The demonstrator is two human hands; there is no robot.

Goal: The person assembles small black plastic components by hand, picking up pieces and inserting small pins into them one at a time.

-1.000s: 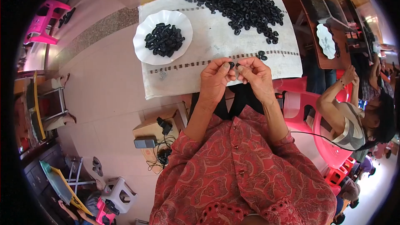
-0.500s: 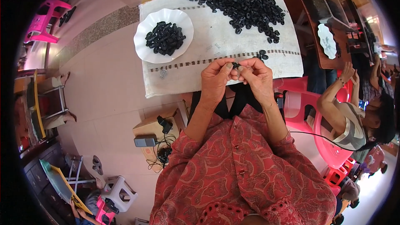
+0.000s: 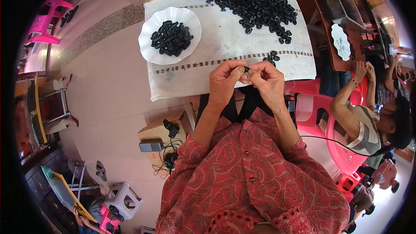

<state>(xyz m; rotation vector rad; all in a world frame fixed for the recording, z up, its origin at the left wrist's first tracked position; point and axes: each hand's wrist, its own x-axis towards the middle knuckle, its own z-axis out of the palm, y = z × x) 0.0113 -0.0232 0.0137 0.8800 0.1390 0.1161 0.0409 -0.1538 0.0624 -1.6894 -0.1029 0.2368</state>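
Between my fingertips is a small black rubber-like piece (image 3: 246,69), mostly covered by my thumbs and fingers. My left hand (image 3: 225,80) pinches it from one side and my right hand (image 3: 268,80) from the other, just above the near edge of the white cloth (image 3: 208,76). Beyond my right fingers lie a few loose black pieces (image 3: 273,56). A large heap of similar black ring-like pieces (image 3: 251,0) spreads over the far part of the table. To the left, a white scalloped plate (image 3: 147,39) holds a smaller pile of black pieces (image 3: 171,38).
Below the table at left, a cardboard box (image 3: 162,164) carries a grey device (image 3: 151,146) and tangled black cables. Another person (image 3: 359,121) sits to the right on a pink chair, beside a brown table (image 3: 344,64) with a white dish (image 3: 340,42). Pink stools (image 3: 50,19) stand farther off.
My thumbs and fingertips have shifted slightly around the small black piece, which shows less of itself now. The person at right has moved their hands a little.
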